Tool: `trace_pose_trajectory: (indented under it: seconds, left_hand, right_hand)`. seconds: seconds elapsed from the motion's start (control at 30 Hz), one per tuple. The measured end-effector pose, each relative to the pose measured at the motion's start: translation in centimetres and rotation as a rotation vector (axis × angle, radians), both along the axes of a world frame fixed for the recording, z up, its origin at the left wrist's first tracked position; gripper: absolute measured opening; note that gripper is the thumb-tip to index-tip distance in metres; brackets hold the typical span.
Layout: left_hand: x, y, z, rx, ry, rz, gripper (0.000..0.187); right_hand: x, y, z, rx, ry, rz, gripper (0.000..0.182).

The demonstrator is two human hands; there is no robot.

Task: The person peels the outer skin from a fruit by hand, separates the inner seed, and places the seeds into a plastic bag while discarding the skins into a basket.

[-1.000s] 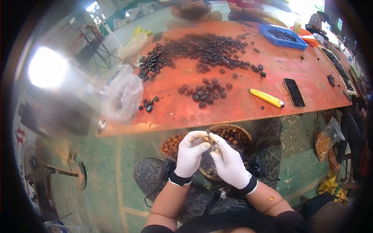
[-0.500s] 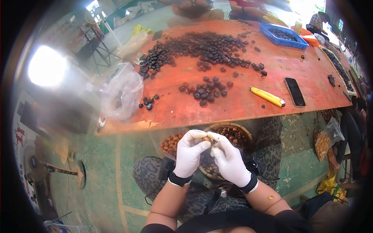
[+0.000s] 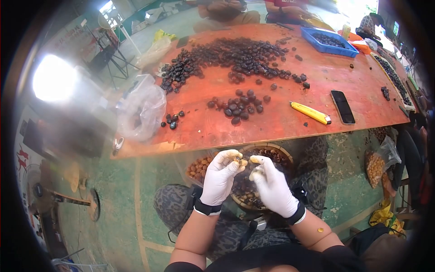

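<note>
My left hand (image 3: 218, 177), in a white glove with stained fingertips, pinches a small brownish-orange nut (image 3: 240, 160) between thumb and fingers. Close beside it is my right hand (image 3: 275, 188), also gloved. Its index finger and thumb stand apart with nothing visible between them; the thumb is slightly blurred. Beneath both hands sits a round basket (image 3: 286, 153) holding dark shell pieces, partly hidden by the gloves. Left of the basket, a clear bag holds several tan peeled nuts (image 3: 199, 169).
On the red table (image 3: 281, 122) lie a pile of dark round nuts (image 3: 226, 54), a yellow utility knife (image 3: 310, 112), a phone (image 3: 343, 107) and a plastic bag (image 3: 141, 109). A blue tray (image 3: 328, 43) stands farther back. Other people sit around the table.
My right hand has drawn away from my left to the right, and its thumb and index finger have parted. The nut stays in my left fingers.
</note>
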State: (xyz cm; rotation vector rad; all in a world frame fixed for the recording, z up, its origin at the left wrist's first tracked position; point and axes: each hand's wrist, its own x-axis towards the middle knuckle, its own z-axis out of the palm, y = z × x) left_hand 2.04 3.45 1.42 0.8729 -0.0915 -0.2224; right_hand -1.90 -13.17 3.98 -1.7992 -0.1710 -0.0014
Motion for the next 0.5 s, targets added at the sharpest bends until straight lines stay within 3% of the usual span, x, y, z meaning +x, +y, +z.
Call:
trace_pose_trajectory:
  seconds: [0.07, 0.1, 0.23, 0.5]
  left_hand:
    - [0.0, -0.4, -0.1, -0.031, 0.015, 0.023, 0.025]
    - [-0.1, -0.4, -0.1, -0.053, 0.003, 0.007, 0.024]
    - [0.0, -0.5, -0.2, -0.097, -0.034, -0.028, 0.020]
    - [0.0, -0.4, -0.7, -0.104, -0.056, 0.001, 0.019]
  right_hand:
    - [-0.3, 1.0, -0.4, 0.002, -0.154, -0.015, 0.042]
    - [-0.6, 1.0, 0.0, 0.016, -0.059, 0.019, 0.048]
    - [-0.5, 1.4, 0.0, -0.005, -0.078, 0.045, 0.055]
    - [-0.1, 2.3, -0.2, 0.009, -0.232, -0.022, 0.047]
